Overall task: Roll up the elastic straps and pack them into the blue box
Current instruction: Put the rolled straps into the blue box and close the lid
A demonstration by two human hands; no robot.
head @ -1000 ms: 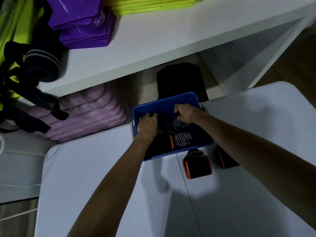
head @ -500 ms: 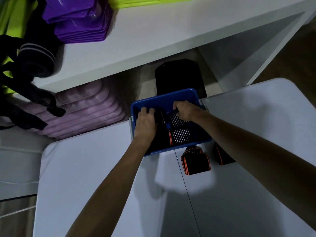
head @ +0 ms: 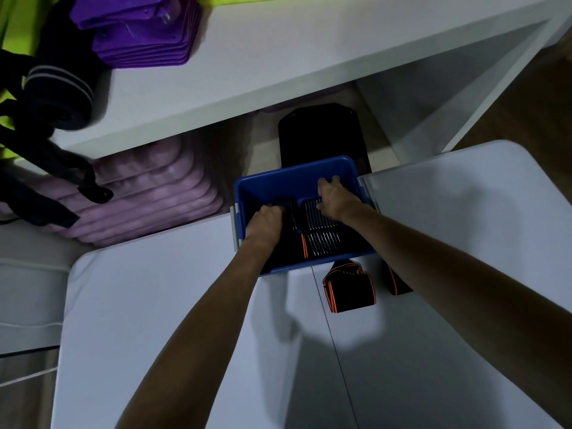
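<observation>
White table (head: 154, 320) fills the lower frame, the blue box (head: 278, 184) sits at its far edge near centre, and inside it your left hand (head: 263, 224) and right hand (head: 335, 199) press curled fingers onto rolled straps (head: 322, 239), while another roll (head: 348, 287) lies just below the box.

Both bare forearms reach forward and away from the camera, converging toward the same spot. The left hand (head: 263, 222) is palm down, knuckles up, its fingers curled under and out of sight. The right hand (head: 335, 201) lies a little farther forward, also palm down, with fingers bent and spread; whether they grip anything cannot be told. The two hands sit near each other without touching.
</observation>
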